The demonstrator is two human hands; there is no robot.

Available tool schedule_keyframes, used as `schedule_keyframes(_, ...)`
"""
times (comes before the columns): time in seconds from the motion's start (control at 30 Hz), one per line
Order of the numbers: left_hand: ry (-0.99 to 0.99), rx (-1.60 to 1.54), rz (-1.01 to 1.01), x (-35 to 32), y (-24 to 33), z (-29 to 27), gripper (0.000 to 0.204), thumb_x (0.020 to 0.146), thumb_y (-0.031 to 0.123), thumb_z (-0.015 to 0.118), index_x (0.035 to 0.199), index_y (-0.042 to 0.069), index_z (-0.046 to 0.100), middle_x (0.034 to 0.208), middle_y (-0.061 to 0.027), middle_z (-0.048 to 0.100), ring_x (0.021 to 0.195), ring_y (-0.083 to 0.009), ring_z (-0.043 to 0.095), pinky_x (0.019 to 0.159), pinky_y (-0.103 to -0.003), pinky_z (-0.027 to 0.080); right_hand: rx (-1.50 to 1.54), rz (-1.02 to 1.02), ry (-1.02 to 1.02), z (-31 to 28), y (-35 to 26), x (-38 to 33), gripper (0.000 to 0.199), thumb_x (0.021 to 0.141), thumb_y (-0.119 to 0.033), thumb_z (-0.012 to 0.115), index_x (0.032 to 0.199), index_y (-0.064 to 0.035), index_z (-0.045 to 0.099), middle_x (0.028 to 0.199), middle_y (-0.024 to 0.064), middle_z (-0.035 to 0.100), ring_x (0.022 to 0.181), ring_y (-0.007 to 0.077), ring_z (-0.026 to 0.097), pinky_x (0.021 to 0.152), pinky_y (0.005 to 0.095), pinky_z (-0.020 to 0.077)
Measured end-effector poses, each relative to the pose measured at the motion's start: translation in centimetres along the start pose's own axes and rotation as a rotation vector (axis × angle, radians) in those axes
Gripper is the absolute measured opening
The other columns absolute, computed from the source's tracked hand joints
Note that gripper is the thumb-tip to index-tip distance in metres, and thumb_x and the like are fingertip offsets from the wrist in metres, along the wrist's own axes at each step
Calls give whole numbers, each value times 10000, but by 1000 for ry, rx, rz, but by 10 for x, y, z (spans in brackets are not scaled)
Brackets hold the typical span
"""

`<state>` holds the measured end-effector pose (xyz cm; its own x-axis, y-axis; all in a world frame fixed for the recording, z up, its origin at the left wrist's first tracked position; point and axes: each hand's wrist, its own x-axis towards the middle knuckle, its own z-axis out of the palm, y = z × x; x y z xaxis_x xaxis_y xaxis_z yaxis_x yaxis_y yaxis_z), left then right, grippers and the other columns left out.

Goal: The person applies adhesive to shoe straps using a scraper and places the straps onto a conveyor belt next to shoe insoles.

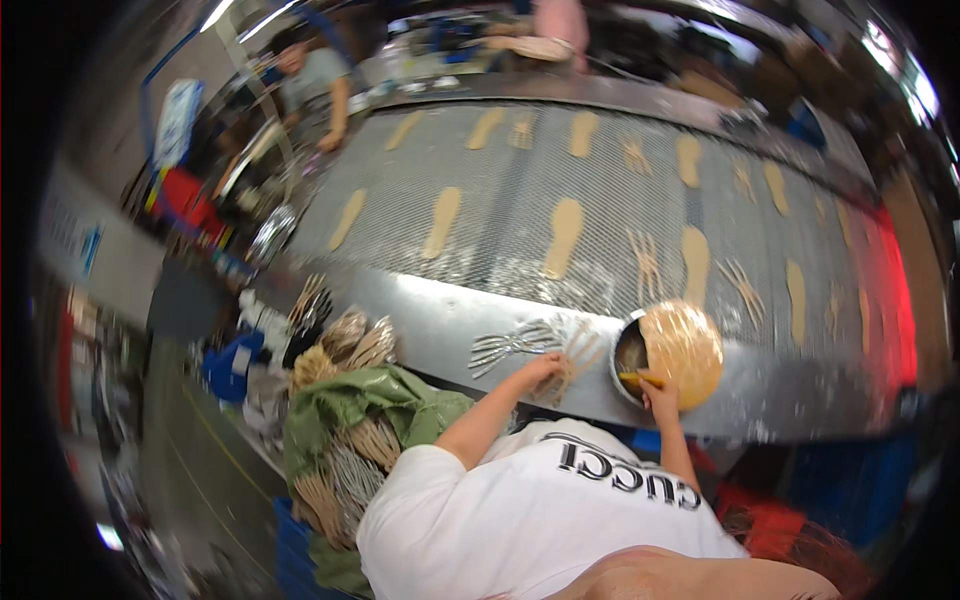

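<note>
My left hand (545, 368) is closed on a tan strappy shoe upper (580, 358) over the metal ledge. Just left of it lies a silvery strappy upper (510, 343). My right hand (660, 395) grips a yellow-handled tool (645, 379), whose far end is hidden in a round pot (628, 345). A shiny yellowish cover (688, 350) lies over the right part of that pot. Beyond the ledge, tan insoles (565, 238) and several strappy uppers (646, 268) are spread over the mesh conveyor belt (505, 225).
A green sack (400, 395) stuffed with bundled straps (345, 480) stands at my left. The metal ledge (420, 310) edges the belt's near side. One co-worker (318, 85) is at the far left, another (555, 35) across the belt. Red light (900, 290) glows at the right end.
</note>
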<state>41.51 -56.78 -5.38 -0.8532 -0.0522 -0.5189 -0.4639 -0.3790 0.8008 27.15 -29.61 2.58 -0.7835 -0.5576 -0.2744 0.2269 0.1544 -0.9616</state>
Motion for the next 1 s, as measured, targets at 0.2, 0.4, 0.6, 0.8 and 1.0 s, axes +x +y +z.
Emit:
schedule_keyframes(0.2, 131, 12, -18, -27, 37, -6, 341, 826, 109, 569, 1157, 56, 507, 896, -40, 619, 784, -106, 559, 670, -247, 436, -400, -391, 114, 14, -26, -6, 167, 736, -71, 630, 898, -88, 669, 757, 86, 538, 671, 204, 530, 599, 284, 417)
schedule_keyframes(0.4, 170, 293, 73, -36, 76, 32, 322, 827, 114, 592, 1113, -19, 529, 897, -73, 627, 805, -124, 594, 709, -250, 471, -270, -300, 273, 21, -21, -4, 179, 763, -65, 626, 943, -71, 627, 782, 57, 591, 622, 124, 532, 570, 258, 430)
schedule_keyframes(0.6, 245, 543, 145, -36, 84, 55, 325, 808, 157, 625, 1056, -45, 567, 839, -89, 637, 717, -126, 606, 620, -253, 482, 190, -50, 295, 17, -12, 2, 184, 797, -63, 606, 977, -36, 583, 743, 20, 598, 572, 52, 529, 515, 192, 449)
schedule_keyframes(0.8, 302, 567, 83, -31, 75, 55, 304, 809, 154, 624, 1053, -21, 577, 798, -67, 628, 708, -105, 584, 625, -235, 464, 173, -69, 141, 34, -29, 3, 152, 808, -64, 597, 955, -31, 579, 745, 34, 597, 561, 55, 532, 518, 181, 452)
schedule_keyframes(1.0, 302, 570, 45, -32, 85, 58, 293, 817, 129, 608, 1058, -33, 570, 824, -79, 629, 720, -112, 586, 654, -246, 466, -13, -84, 137, 37, -35, 10, 161, 800, -56, 596, 959, -37, 579, 758, 32, 606, 561, 53, 542, 521, 180, 458)
